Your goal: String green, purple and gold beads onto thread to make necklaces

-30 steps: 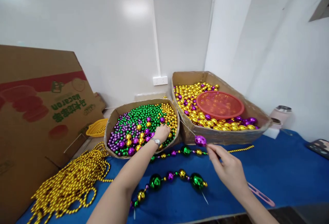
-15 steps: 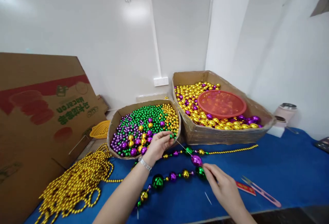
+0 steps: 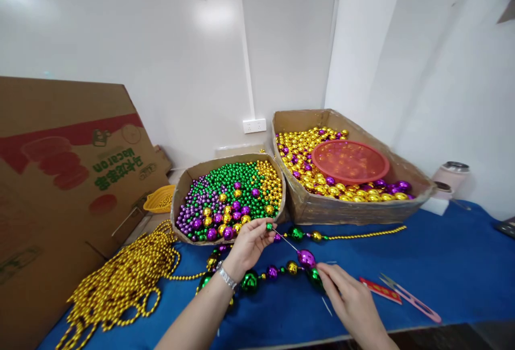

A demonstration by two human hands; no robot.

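Observation:
My left hand (image 3: 252,244) pinches a small green bead (image 3: 269,226) between thumb and fingertip, just in front of the smaller bead box. From that bead a thin needle (image 3: 286,241) slants down to a large shiny purple bead (image 3: 306,258). My right hand (image 3: 349,297) is closed at the purple bead's lower right side, gripping the bead string; a large green bead (image 3: 315,279) hangs beside its fingertips. Whether the needle tip is inside the small bead is too fine to tell. More of the strung beads (image 3: 272,272) lie across the blue cloth below.
A cardboard box (image 3: 174,216) holds green, purple and gold beads. Behind it, a larger box (image 3: 341,211) carries gold and purple beads and a red basket (image 3: 350,162). Gold bead strands (image 3: 120,280) heap at left. Pink thread snips (image 3: 414,300) and a red packet (image 3: 380,290) lie right.
My left hand has come down slightly with the small green bead, which is now closer to the needle's end. My right hand keeps its grip. The view has shifted a little.

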